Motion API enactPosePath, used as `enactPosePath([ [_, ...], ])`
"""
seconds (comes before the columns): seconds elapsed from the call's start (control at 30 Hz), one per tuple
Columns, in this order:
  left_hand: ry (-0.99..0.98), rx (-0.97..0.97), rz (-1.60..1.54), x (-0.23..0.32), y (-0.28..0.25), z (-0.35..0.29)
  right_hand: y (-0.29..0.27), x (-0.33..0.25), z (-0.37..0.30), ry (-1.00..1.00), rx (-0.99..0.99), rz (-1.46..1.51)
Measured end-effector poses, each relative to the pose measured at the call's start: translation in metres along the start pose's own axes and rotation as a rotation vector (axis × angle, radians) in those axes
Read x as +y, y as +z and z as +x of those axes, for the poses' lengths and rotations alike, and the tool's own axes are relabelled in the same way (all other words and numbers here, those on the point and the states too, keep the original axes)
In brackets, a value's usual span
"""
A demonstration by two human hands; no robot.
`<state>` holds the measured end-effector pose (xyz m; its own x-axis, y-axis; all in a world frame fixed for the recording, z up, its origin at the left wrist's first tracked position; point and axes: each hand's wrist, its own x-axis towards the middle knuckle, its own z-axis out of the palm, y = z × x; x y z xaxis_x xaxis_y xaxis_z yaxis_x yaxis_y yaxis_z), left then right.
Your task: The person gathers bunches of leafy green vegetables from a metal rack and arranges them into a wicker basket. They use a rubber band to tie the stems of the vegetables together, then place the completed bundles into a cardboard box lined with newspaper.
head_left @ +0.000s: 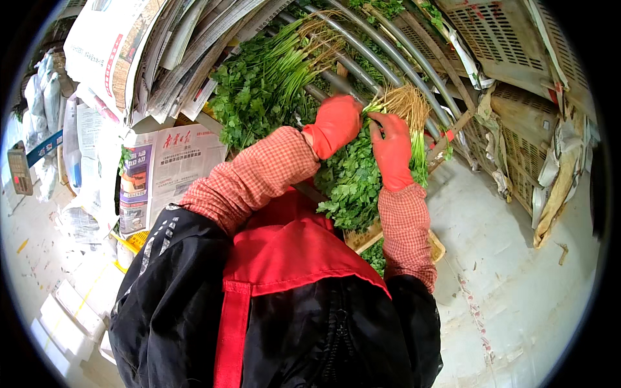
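Observation:
My left hand (336,126), in a red glove, is curled over the metal bars beside a bunch of leafy herbs (255,84), which looks like coriander. Its fingertips are smeared by motion, so whatever they grip cannot be made out. Close by on the right, my gloved right hand (392,149) has its fingers bent toward the thumb at the stems of a second coriander bunch (352,181). That bunch has pale, stringy roots (407,103) pointing away from me and leaves hanging toward my apron.
Grey metal bars (369,48) run under the herbs. Stacked newspapers (174,58) stand on the left, above a printed sheet (178,158). Perforated plastic crates (495,39) rise at the right. Below the leaves is a yellowish crate edge (365,238). White boxes (74,313) lie lower left.

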<state>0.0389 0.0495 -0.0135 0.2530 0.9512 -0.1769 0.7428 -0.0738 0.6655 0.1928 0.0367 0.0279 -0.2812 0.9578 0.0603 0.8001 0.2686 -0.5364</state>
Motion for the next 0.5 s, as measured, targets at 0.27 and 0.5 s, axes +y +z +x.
enactPosePath([
  [0.27,-0.056,-0.021,0.137,0.014,-0.012,-0.004,-0.091,0.060,-0.042,0.606,0.124,0.141],
  [0.5,-0.095,-0.387,0.190,0.040,-0.024,0.001,-0.045,0.106,-0.087,0.734,-0.165,0.636],
])
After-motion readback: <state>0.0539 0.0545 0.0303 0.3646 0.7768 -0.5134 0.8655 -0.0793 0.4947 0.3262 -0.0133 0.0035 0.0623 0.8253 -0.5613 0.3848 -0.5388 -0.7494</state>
